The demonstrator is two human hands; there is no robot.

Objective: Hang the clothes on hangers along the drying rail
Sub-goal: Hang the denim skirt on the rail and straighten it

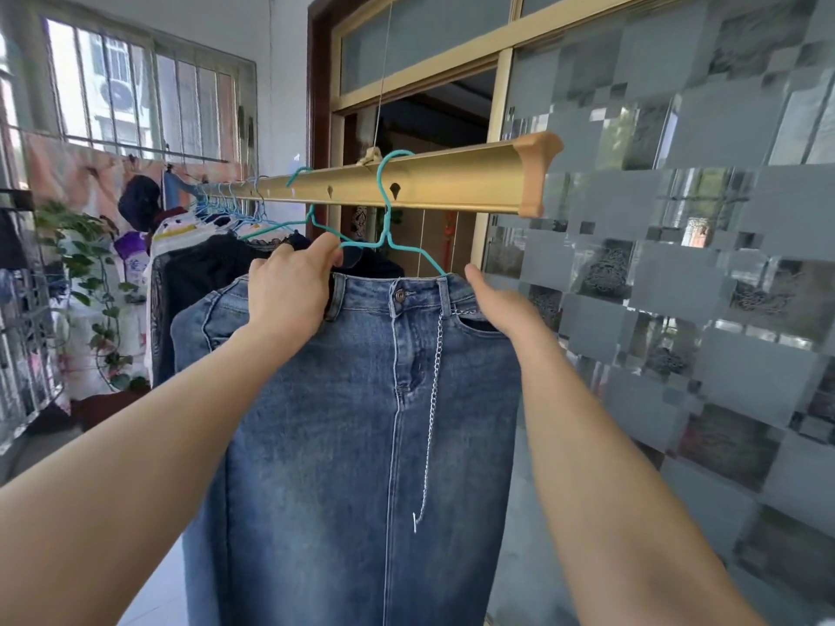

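Observation:
A blue denim skirt point(361, 445) with a metal chain hangs on a teal wire hanger point(388, 219) whose hook sits over the gold drying rail point(452, 178) near its right end. My left hand point(293, 295) pinches the hanger's left shoulder wire at the skirt's waistband. At the skirt's right waistband corner, my right hand point(501, 305) touches the pocket area with its fingers relaxed. A second teal hanger point(307, 205) hangs just behind, carrying a dark garment point(212, 273).
Several more hangers with light and patterned clothes point(180, 228) crowd the rail's left part. A patterned glass sliding door point(677, 264) stands close on the right. A leafy plant point(90, 282) and barred window point(135, 83) are at the far left.

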